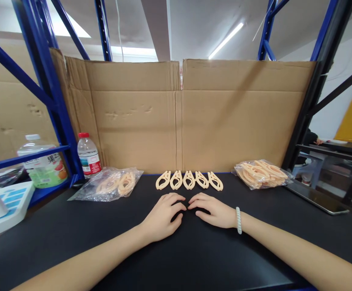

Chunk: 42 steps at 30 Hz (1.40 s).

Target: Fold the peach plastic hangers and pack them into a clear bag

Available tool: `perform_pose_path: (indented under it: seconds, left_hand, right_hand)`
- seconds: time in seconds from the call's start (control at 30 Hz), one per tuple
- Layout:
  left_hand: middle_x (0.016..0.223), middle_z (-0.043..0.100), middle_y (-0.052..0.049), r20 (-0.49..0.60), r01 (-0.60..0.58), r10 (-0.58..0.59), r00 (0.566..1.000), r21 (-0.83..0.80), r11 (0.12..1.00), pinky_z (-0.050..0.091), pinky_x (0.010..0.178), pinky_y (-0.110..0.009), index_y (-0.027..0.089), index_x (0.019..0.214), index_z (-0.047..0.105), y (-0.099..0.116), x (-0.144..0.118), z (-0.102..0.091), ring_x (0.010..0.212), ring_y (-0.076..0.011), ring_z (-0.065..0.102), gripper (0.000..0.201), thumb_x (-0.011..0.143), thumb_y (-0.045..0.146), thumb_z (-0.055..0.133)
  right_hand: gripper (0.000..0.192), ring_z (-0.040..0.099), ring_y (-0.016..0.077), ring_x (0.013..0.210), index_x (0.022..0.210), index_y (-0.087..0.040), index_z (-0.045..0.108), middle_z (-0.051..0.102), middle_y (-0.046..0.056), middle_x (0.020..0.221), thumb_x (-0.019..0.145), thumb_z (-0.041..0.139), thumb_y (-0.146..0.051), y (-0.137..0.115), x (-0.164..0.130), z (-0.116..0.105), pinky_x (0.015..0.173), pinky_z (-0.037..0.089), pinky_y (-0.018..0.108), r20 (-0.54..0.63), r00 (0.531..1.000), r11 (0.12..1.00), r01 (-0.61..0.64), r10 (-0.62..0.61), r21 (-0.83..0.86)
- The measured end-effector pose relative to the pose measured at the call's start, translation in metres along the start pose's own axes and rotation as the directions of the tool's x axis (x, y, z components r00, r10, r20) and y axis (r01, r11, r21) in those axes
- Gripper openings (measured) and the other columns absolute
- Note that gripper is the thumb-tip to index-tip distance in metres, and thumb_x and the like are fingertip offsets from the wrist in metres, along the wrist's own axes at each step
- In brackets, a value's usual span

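Blue steel racking frames a black worktop, and flattened cardboard sheets stand along its back edge as a wall. Both forearms lie on the dark surface, meeting in the middle. The left hand rests palm down with its fingers loosely curled, holding nothing; the right hand, with a pale bead bracelet at the wrist, lies the same way, fingertips nearly touching those of the left. Neither hand grips anything.

Just beyond the fingertips sits a row of five peach-coloured plastic clips, laid side by side and fanned slightly, near the cardboard and apart from both hands. They look like thin moulded loops with a pointed end: probably very light, stiff rather than soft, and smooth enough to skid on the worktop if nudged. A pinch across the narrow end or through the open loop would likely be the surest hold; flat as they lie, a fingertip may need to tip an edge up first.

To the left lies a clear bag with a few more clips inside; to the right a fuller bag of clips. A red-capped water bottle stands by the left upright, a larger drink bottle on the shelf beside it, and a tablet lies at the right edge.
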<state>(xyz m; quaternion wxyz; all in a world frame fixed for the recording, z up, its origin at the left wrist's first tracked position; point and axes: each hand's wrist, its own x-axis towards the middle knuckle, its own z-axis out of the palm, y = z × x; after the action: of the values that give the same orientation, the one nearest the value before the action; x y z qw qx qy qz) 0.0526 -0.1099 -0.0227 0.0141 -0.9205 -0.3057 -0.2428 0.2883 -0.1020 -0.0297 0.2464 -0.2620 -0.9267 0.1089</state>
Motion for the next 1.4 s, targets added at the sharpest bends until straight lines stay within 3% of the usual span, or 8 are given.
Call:
perform_pose_path:
  seconds: [0.27, 0.4, 0.53, 0.77, 0.93, 1.17, 1.3, 1.4]
  left_hand:
    - [0.117, 0.063, -0.004, -0.009, 0.004, -0.003, 1.0, 0.051, 0.999, 0.038, 0.101, -0.044, 0.023, 0.098, 0.066, -0.001, -0.001, 0.003, 0.113, -0.0227, 0.054, 0.022, 0.084, 0.015, 0.051]
    - [0.112, 0.066, -0.004, -0.135, 0.1, -0.07, 0.988, 0.232, 0.968, 0.025, 0.107, -0.054, 0.022, 0.094, 0.064, -0.012, 0.0, -0.013, 0.112, -0.0256, 0.055, 0.016, 0.084, 0.018, 0.052]
    - [0.112, 0.066, -0.008, -0.256, 0.255, -0.166, 0.952, 0.368, 0.894, 0.029, 0.104, -0.053, 0.018, 0.095, 0.064, -0.037, 0.001, -0.031, 0.111, -0.028, 0.055, 0.018, 0.082, 0.016, 0.052]
    - [0.109, 0.068, -0.005, -0.139, 0.204, -0.162, 0.977, 0.386, 0.9, 0.042, 0.093, -0.04, 0.02, 0.094, 0.065, -0.04, -0.005, -0.013, 0.104, -0.0222, 0.059, 0.017, 0.079, 0.017, 0.057]
    - [0.106, 0.068, -0.007, -0.177, 0.273, -0.214, 0.961, 0.463, 0.844, 0.034, 0.1, -0.045, 0.019, 0.095, 0.065, -0.037, -0.003, -0.021, 0.105, -0.0252, 0.057, 0.018, 0.084, 0.018, 0.051]
    - [0.129, 0.053, -0.024, -0.297, 0.493, -0.394, 0.869, 0.572, 0.656, 0.025, 0.1, -0.062, 0.01, 0.11, 0.063, -0.063, -0.007, -0.058, 0.121, -0.0431, 0.042, 0.039, 0.083, 0.036, 0.053]
    - [0.149, 0.031, -0.023, -0.172, 0.609, -0.697, 0.696, 0.655, 0.446, 0.028, 0.095, -0.067, 0.012, 0.127, 0.055, -0.074, -0.011, -0.069, 0.13, -0.0527, 0.027, 0.064, 0.071, 0.044, 0.063]
    - [0.144, 0.038, -0.025, -0.078, 0.63, -0.8, 0.594, 0.664, 0.403, 0.038, 0.088, -0.064, 0.013, 0.123, 0.058, -0.08, -0.013, -0.073, 0.122, -0.0507, 0.041, 0.056, 0.07, 0.032, 0.065]
  right_hand:
    - [0.025, 0.055, 0.02, 0.106, 0.108, -0.016, 0.065, 0.062, 0.009, 0.113, 0.09, 0.048, -0.012, 0.001, 0.0, 0.003, 0.097, 0.044, 0.035, -0.042, 0.999, 1.0, 0.021, -0.022, -0.013]
    - [0.024, 0.057, 0.0186, 0.1, 0.103, -0.018, 0.065, 0.064, 0.008, 0.107, 0.091, 0.046, -0.011, 0.0, 0.0, 0.005, 0.092, 0.047, 0.033, -0.084, 0.996, 0.999, 0.035, -0.034, 0.008]
    - [0.024, 0.057, 0.0182, 0.101, 0.103, -0.018, 0.065, 0.063, 0.008, 0.107, 0.091, 0.046, -0.011, 0.0, -0.001, 0.007, 0.092, 0.047, 0.032, -0.083, 0.996, 1.0, 0.029, -0.028, 0.009]
    - [0.025, 0.054, 0.019, 0.108, 0.11, -0.019, 0.062, 0.06, 0.009, 0.115, 0.092, 0.046, -0.013, -0.003, -0.008, 0.006, 0.096, 0.046, 0.035, -0.034, 0.999, 1.0, -0.014, 0.013, -0.01]
    - [0.026, 0.054, 0.0202, 0.109, 0.112, -0.018, 0.061, 0.059, 0.01, 0.116, 0.093, 0.044, -0.014, -0.006, -0.01, 0.005, 0.097, 0.045, 0.037, -0.009, 1.0, 0.999, -0.028, 0.028, -0.038]
    - [0.026, 0.054, 0.0209, 0.11, 0.112, -0.019, 0.061, 0.059, 0.01, 0.117, 0.092, 0.044, -0.014, -0.005, -0.01, 0.005, 0.097, 0.046, 0.038, -0.006, 1.0, 0.999, -0.023, 0.023, -0.049]
    - [0.026, 0.054, 0.0208, 0.11, 0.113, -0.019, 0.06, 0.059, 0.01, 0.117, 0.093, 0.044, -0.015, -0.004, -0.01, 0.005, 0.097, 0.046, 0.038, -0.003, 1.0, 0.998, -0.027, 0.027, -0.055]
    - [0.027, 0.054, 0.0208, 0.11, 0.112, -0.019, 0.06, 0.059, 0.01, 0.117, 0.092, 0.044, -0.014, -0.005, -0.01, 0.005, 0.097, 0.046, 0.038, 0.0, 1.0, 0.998, -0.021, 0.021, -0.063]
